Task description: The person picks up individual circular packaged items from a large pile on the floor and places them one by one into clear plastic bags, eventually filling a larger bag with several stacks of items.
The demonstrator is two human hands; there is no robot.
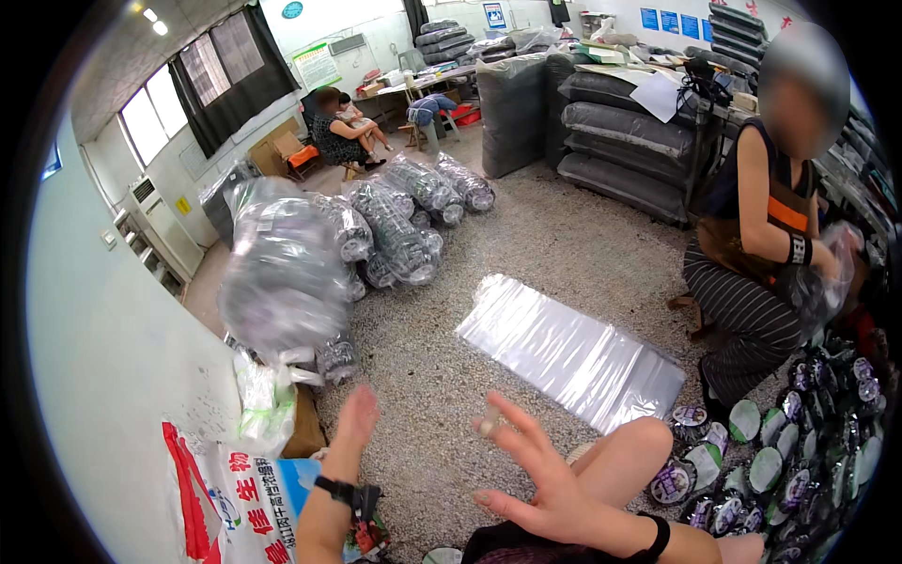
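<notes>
The right hand (pixel 552 486) has its fingers spread; the left hand (pixel 357 415) blurs, so I can't tell its fingers. Beyond them is the bulging bag (pixel 282 268), best steadied with both palms.

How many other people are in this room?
3: one person at the right, another at the far back, and a third close against that one. Others may be hidden.

Remotely, I note the speckled grey floor (pixel 423 348) bears flat translucent plastic sheets (pixel 573 352), clear-wrapped cylindrical bundles (pixel 387 226) and heaped round-labelled dark packs (pixel 766 467).
</notes>
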